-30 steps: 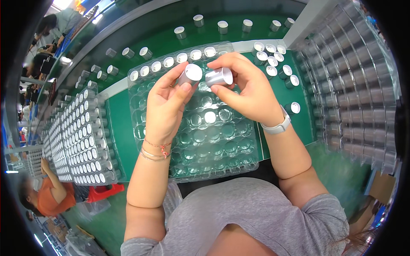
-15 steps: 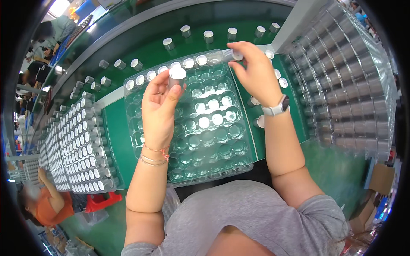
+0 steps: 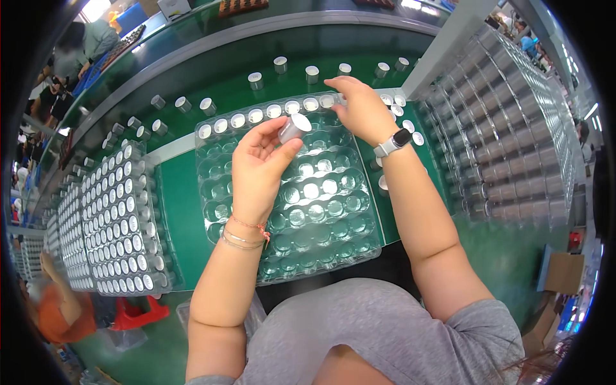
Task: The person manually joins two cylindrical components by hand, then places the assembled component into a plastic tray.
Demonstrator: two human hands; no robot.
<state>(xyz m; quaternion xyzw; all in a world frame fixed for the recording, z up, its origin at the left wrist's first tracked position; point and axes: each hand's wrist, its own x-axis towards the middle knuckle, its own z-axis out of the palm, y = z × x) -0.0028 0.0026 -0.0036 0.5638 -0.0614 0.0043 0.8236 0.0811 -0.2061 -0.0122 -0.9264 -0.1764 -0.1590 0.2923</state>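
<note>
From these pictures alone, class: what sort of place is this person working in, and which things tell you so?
Most likely a factory packing line. A green conveyor belt carries small silver cans, the left hand holds one can over a clear plastic tray, and filled trays sit alongside.

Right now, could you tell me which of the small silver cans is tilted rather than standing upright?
The silver can held in the left hand above the clear tray; the others stand upright.
</note>
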